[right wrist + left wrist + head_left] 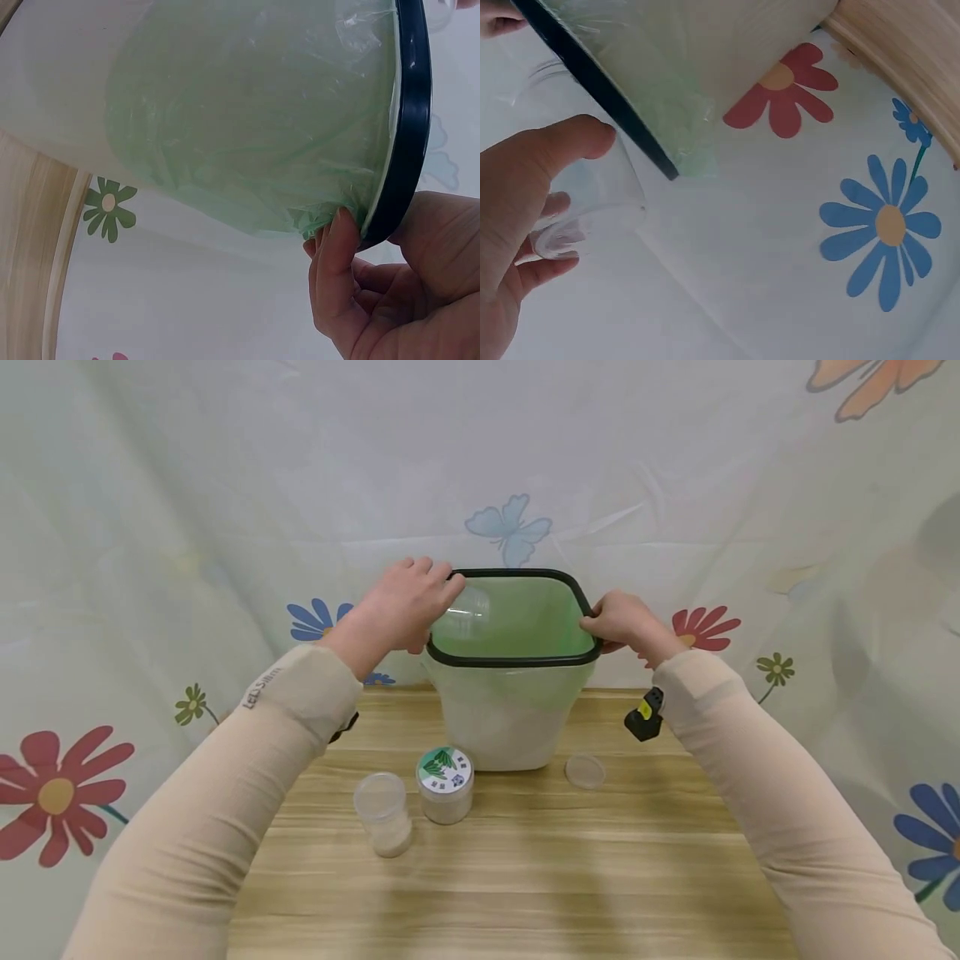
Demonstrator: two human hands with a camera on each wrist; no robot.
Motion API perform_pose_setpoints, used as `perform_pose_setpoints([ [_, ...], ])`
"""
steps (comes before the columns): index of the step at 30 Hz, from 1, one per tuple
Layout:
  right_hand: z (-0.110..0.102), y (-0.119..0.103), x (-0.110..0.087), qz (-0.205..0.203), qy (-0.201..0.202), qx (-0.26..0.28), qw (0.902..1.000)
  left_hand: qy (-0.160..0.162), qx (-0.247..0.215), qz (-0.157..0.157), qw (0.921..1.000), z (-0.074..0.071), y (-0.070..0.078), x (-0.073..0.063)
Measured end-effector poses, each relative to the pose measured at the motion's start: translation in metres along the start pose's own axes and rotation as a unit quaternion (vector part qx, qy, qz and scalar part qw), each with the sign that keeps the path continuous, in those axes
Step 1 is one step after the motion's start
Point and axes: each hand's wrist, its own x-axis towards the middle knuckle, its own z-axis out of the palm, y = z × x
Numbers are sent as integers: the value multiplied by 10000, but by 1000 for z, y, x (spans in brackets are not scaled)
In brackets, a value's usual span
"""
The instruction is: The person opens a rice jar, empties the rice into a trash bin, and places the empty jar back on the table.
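Now the left hand (408, 602) had its fingers round a clear jar (600, 184) above the bin (498, 731), near the far edge of the desk (510, 893); the right hand (622, 617) pinched rim (517, 661) and green liner (247, 135).

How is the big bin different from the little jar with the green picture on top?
The bin is much bigger than the jar. The bin is open at the top, with a black rim, while the jar wears a picture lid. The right hand grips the bin, but no hand touches the jar. Both stand on the wooden table.
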Motion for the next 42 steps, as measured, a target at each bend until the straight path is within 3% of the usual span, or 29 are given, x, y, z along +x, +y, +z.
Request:
perform_pose_setpoints([
  [4, 0, 1, 0, -29, -10, 41, 10000, 23, -606, -337, 9976, 10, -7, -6],
  [10, -1, 3, -1, -29, -33, 37, 10000, 114, -1547, -938, 9834, 26, -21, -18],
  [20, -3, 6, -1, 20, -56, 192, 9998, 591, -2678, -1840, 9439, 59, -40, -43],
  [24, -4, 7, -1, 38, -43, 250, 9997, 635, -3071, -2124, 9255, 73, -42, -53],
  [33, -4, 8, -2, 55, -27, 292, 9996, 750, -3628, -2520, 8940, 111, -38, -73],
  [42, -3, 9, -2, 60, -40, 333, 9994, 1026, -3921, -2826, 8694, 149, -27, -89],
])
